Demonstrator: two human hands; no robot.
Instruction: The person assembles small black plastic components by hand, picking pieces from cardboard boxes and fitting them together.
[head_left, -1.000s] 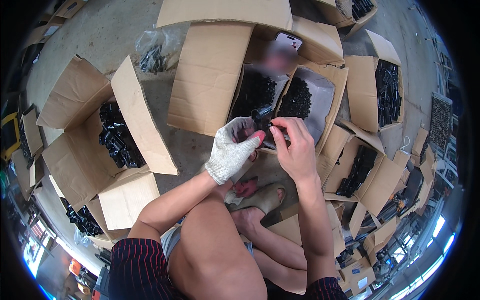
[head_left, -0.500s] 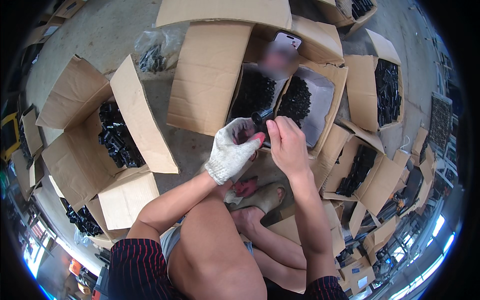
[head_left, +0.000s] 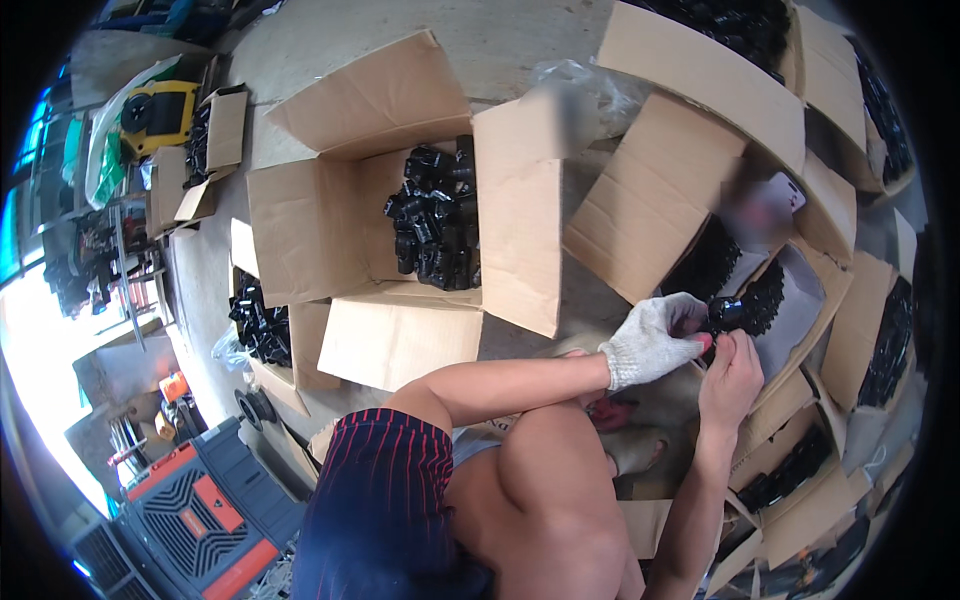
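Outward past the cardboard flaps, you have bare grey concrete floor (head_left: 520, 40), while the open brown cardboard box of black parts (head_left: 300, 235) edges your left and the brown carton with grey-lined trays (head_left: 650, 195) lies beneath your reach. Your white-gloved left hand (head_left: 655, 338), palm inward, grips the shiny black cylinder (head_left: 728, 312) above that carton's near edge; your bare right hand (head_left: 735, 375) bends in beneath, its pinch unclear. The cylinder's long axis seems to slant up rightward.

No legible text, no readable labels or numbers
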